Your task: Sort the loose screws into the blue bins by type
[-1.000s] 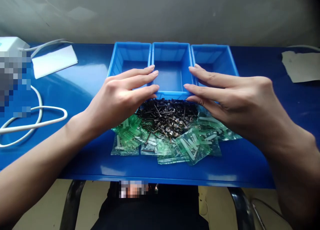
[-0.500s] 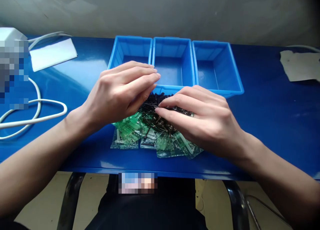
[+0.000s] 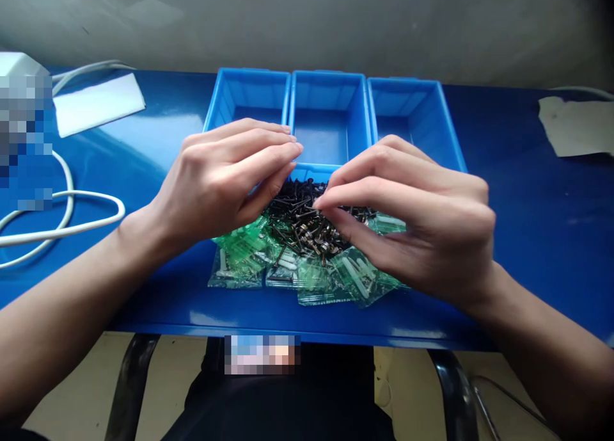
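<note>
Dark screws and some brassy metal bits lie in a loose pile (image 3: 311, 226) on the blue table. Around its left and front edges are clear green-tinted packets (image 3: 330, 281) with white pieces and small hardware inside. My right hand (image 3: 422, 217) hovers over the pile's right side, thumb and forefinger pinched on a dark screw (image 3: 308, 210) whose shank points left. My left hand (image 3: 225, 178) is at the pile's upper left, its fingers pressed together and the thumb tucked below. Whatever sits in its grip is hidden.
Three blue open bins stand side by side behind the pile: left (image 3: 254, 89), middle (image 3: 330, 130) and right (image 3: 417, 105). White cable (image 3: 96, 223) loops at the left near a white card (image 3: 100, 105). Torn paper (image 3: 578, 124) lies at the right.
My right hand has lifted and shifted right, its wrist raised, with the screw in its fingertips, uncovering more of the pile. My left hand stays nearly in place.
</note>
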`<state>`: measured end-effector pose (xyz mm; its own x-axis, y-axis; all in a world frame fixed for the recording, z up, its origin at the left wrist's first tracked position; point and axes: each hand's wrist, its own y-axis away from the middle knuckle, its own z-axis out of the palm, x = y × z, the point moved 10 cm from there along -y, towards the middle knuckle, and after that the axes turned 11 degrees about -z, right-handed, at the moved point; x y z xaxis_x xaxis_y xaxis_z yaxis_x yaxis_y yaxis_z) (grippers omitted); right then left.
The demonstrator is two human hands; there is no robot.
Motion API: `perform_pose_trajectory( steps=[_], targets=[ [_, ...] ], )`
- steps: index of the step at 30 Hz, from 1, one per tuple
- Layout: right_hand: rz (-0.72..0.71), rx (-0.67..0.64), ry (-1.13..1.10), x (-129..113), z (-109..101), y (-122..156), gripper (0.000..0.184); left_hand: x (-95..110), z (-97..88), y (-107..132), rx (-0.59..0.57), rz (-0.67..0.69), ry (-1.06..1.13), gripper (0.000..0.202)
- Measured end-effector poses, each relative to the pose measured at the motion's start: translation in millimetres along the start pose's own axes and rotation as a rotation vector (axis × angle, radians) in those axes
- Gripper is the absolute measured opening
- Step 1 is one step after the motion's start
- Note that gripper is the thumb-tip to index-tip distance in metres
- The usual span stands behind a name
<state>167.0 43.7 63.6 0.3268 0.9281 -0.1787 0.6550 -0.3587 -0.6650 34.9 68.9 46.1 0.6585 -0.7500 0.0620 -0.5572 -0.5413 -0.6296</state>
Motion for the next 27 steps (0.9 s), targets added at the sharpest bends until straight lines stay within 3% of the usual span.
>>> perform_pose_trajectory(
  steps=[3, 5, 7, 9, 11, 13, 17, 23, 27],
  targets=[
    [0.075, 0.040, 0.030, 17, -19, 5, 0.011, 0, 0.0, -1, -0.001, 0.006, 0.000, 0.024],
    [0.181, 0.040, 0.214, 41, -40, 14, 0.005, 0, -0.5, -1, 0.004, 0.013, 0.003, 0.023],
    [0.303, -0.031, 0.446, 67, -56, 26, 0.014, 1, -1.0, 0, 0.011, 0.022, 0.012, 0.022],
    [0.288, -0.082, 0.515, 76, -62, 30, 0.021, 2, -0.5, 0, 0.009, 0.026, 0.019, 0.021],
    [0.121, -0.064, 0.438, 59, -56, 23, 0.021, 1, 1.2, 1, -0.004, 0.019, 0.017, 0.023],
    [-0.067, -0.088, 0.286, 30, -37, 15, 0.023, 0, 1.7, 1, -0.006, 0.010, 0.010, 0.024],
    [-0.236, -0.307, 0.195, -6, 13, 11, 0.020, 0, 0.5, 1, 0.003, 0.010, 0.014, 0.021],
    [-0.250, -0.260, 0.123, -4, 16, 13, 0.010, -1, 0.7, 0, -0.003, -0.001, 0.010, 0.022],
    [-0.218, -0.230, 0.107, -1, 15, 12, 0.019, -1, 0.7, 0, -0.009, 0.001, 0.016, 0.022]
  ],
)
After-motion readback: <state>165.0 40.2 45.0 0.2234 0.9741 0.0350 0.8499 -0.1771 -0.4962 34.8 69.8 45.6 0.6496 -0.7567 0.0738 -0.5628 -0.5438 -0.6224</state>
